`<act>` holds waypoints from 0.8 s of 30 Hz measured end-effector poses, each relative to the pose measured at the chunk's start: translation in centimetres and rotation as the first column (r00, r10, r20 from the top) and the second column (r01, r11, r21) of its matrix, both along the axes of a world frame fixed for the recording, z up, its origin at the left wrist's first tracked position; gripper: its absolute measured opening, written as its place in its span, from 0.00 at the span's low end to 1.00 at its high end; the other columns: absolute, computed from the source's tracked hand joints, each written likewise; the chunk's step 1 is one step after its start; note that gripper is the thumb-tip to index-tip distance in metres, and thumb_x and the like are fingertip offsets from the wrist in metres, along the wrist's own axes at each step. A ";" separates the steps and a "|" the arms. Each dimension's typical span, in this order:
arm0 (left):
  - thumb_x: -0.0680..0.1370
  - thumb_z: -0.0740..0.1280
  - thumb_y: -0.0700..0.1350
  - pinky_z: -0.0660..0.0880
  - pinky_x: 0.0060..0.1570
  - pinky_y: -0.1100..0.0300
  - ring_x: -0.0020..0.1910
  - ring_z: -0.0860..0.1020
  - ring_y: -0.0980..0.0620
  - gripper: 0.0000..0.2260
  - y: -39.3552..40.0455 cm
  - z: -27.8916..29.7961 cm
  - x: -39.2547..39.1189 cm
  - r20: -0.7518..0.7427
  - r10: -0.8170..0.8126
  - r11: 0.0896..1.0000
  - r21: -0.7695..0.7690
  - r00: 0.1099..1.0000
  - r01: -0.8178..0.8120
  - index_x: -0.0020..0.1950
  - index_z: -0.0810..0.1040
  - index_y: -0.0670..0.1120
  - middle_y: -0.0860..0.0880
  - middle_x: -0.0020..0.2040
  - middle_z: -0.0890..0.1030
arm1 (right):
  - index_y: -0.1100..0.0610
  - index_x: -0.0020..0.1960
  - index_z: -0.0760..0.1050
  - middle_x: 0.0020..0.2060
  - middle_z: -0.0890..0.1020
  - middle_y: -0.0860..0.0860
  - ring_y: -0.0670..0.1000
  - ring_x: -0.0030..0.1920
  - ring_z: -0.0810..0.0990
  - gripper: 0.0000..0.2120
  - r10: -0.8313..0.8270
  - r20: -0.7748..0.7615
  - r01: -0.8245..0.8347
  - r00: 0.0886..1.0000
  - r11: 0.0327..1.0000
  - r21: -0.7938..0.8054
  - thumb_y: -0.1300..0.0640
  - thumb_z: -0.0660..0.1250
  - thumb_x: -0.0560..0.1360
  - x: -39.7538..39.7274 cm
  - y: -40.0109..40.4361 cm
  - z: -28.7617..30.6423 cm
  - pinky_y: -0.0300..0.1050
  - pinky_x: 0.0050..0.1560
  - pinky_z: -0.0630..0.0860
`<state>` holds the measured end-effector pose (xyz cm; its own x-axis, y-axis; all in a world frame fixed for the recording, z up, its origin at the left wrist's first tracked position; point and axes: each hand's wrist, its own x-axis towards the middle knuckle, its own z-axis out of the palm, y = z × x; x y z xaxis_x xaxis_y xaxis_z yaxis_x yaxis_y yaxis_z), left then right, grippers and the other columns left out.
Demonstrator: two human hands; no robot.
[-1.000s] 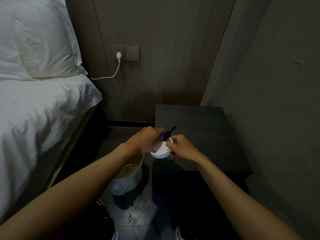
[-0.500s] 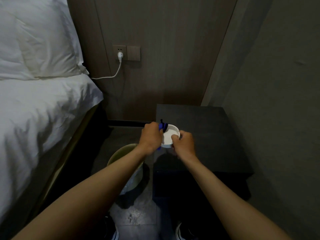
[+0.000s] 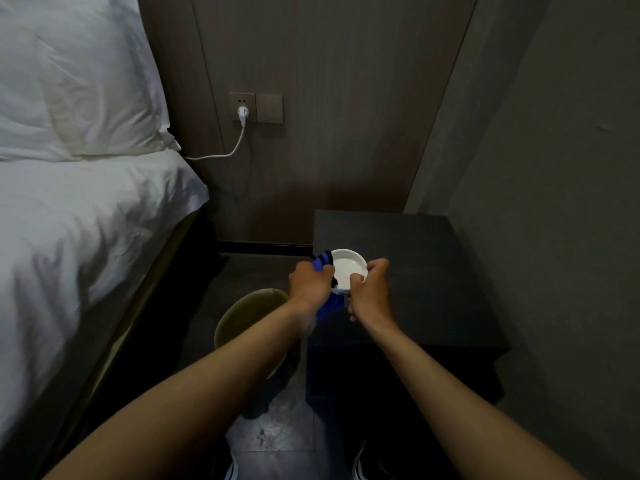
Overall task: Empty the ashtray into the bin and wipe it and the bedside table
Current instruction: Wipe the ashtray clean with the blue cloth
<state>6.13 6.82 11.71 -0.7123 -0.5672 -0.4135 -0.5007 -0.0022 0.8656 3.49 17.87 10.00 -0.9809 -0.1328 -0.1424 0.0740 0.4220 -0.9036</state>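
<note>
A round white ashtray (image 3: pixel 347 267) is held upright above the left front part of the dark bedside table (image 3: pixel 433 265); its inside looks white and bare. My right hand (image 3: pixel 370 289) grips its right rim. My left hand (image 3: pixel 309 284) is closed on a blue cloth with black stripes (image 3: pixel 322 260), pressed against the ashtray's left rim, with more cloth hanging below between my hands. The round bin (image 3: pixel 242 317) stands on the floor just left of the table, partly hidden by my left forearm.
A bed with a white sheet (image 3: pixel 79 237) and pillow (image 3: pixel 69 81) fills the left side. A white charger and cable (image 3: pixel 242 114) hang from the wall socket. A grey wall (image 3: pixel 554 168) runs close along the table's right side. My shoes (image 3: pixel 360 460) show at the bottom.
The ashtray has turned from tilted over the bin to level, and both hands have carried it up and right over the table. The cloth now rests at its left rim.
</note>
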 end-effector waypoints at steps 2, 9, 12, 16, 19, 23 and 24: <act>0.81 0.65 0.45 0.73 0.46 0.57 0.46 0.78 0.50 0.12 0.4 -0.1 0.2 -0.018 0.048 0.994 0.095 0.999 -0.046 0.63 0.77 0.43 0.46 0.51 0.79 | 0.48 0.59 0.59 0.51 0.78 0.59 0.55 0.37 0.81 0.11 -0.014 -0.006 0.014 1.000 1.000 -0.003 0.56 0.59 0.81 -0.1 0.0 0.0 0.36 0.21 0.72; 0.82 0.64 0.45 0.70 0.46 0.55 0.46 0.78 0.50 0.12 1.2 -0.7 0.4 0.007 0.120 0.974 0.191 0.993 -0.119 0.63 0.74 0.43 0.44 0.54 0.79 | 0.47 0.61 0.65 0.49 0.77 0.51 0.48 0.42 0.79 0.13 0.019 -0.195 -0.012 0.981 0.999 0.039 0.59 0.60 0.79 0.2 0.0 0.1 0.41 0.33 0.77; 0.82 0.63 0.45 0.71 0.41 0.58 0.48 0.77 0.49 0.14 0.7 -0.7 0.3 0.046 0.055 0.996 0.068 0.997 -0.058 0.66 0.73 0.41 0.42 0.59 0.79 | 0.48 0.60 0.67 0.47 0.77 0.48 0.46 0.43 0.79 0.12 0.084 -0.248 -0.061 0.965 0.993 0.100 0.59 0.61 0.79 0.2 0.1 0.3 0.40 0.36 0.78; 0.81 0.64 0.43 0.77 0.50 0.53 0.52 0.80 0.46 0.12 -0.7 -0.9 0.6 0.060 -0.078 0.970 -0.226 0.995 0.090 0.63 0.77 0.39 0.41 0.58 0.81 | 0.48 0.58 0.71 0.48 0.79 0.48 0.48 0.46 0.79 0.12 0.180 -0.250 -0.153 0.951 0.980 0.125 0.60 0.63 0.77 -0.1 0.2 0.3 0.41 0.39 0.78; 0.81 0.64 0.43 0.78 0.50 0.54 0.49 0.80 0.49 0.09 -1.9 -0.9 1.2 0.104 -0.238 0.850 -0.458 0.966 0.259 0.59 0.78 0.41 0.45 0.53 0.82 | 0.50 0.58 0.74 0.48 0.80 0.49 0.49 0.48 0.80 0.13 0.263 -0.239 -0.236 0.935 0.962 0.134 0.61 0.64 0.75 -0.3 0.5 0.1 0.35 0.38 0.75; 0.82 0.64 0.44 0.79 0.52 0.53 0.53 0.81 0.48 0.11 -3.4 0.1 1.7 0.204 -0.464 0.637 -0.600 0.862 0.485 0.63 0.75 0.45 0.45 0.57 0.82 | 0.50 0.59 0.75 0.49 0.81 0.48 0.48 0.49 0.80 0.14 0.408 -0.110 -0.395 0.906 0.910 0.121 0.62 0.63 0.76 -0.6 0.9 0.3 0.40 0.43 0.78; 0.82 0.64 0.44 0.79 0.54 0.51 0.55 0.81 0.46 0.12 -3.6 0.5 1.7 0.250 -0.519 0.552 -0.632 0.817 0.544 0.64 0.74 0.45 0.44 0.58 0.81 | 0.50 0.59 0.75 0.48 0.81 0.50 0.48 0.47 0.80 0.14 0.443 -0.090 -0.432 0.892 0.894 0.118 0.63 0.62 0.76 -0.7 1.0 0.3 0.40 0.42 0.78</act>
<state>7.88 3.25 12.22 -0.9693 -0.2131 -0.1229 -0.2459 0.8239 0.5107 2.82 18.86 10.32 -0.8366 -0.5435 -0.0684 -0.2359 0.4701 -0.8505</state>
